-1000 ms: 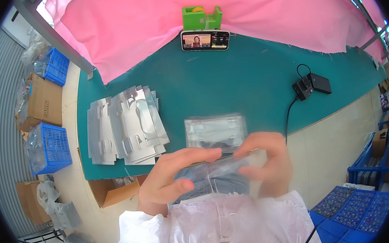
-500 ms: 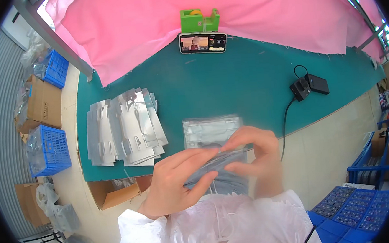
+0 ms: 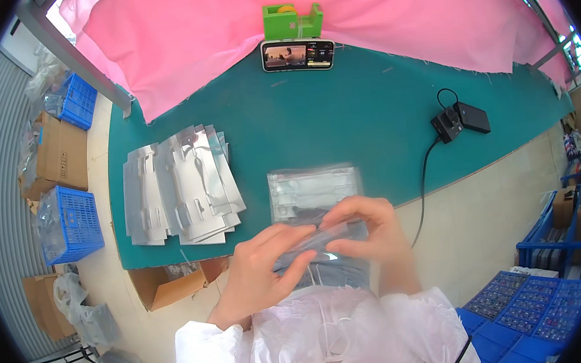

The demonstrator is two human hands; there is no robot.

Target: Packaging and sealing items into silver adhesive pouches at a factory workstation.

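Note:
My left hand [image 3: 263,269] and my right hand [image 3: 370,233] both grip a clear plastic bag with grey contents [image 3: 319,240] just in front of my chest, at the near edge of the green table [image 3: 340,123]. The left fingers lie along its underside, the right fingers pinch its upper edge. Right behind it, a stack of similar clear bagged items [image 3: 313,190] lies flat on the table. A pile of white mask-like pieces with ear loops [image 3: 329,328] rests in my lap under my hands.
A fanned stack of silver foil pouches [image 3: 178,183] lies at the table's left. A phone [image 3: 297,54] leans on a green tape dispenser [image 3: 293,19] at the back. A black charger with cable [image 3: 460,122] sits right. Blue crates [image 3: 68,223] and cardboard boxes [image 3: 59,152] stand left.
The bag in my hands has been lifted and tilted slightly. My right fingers shifted along its upper edge while my left hand slid under it.

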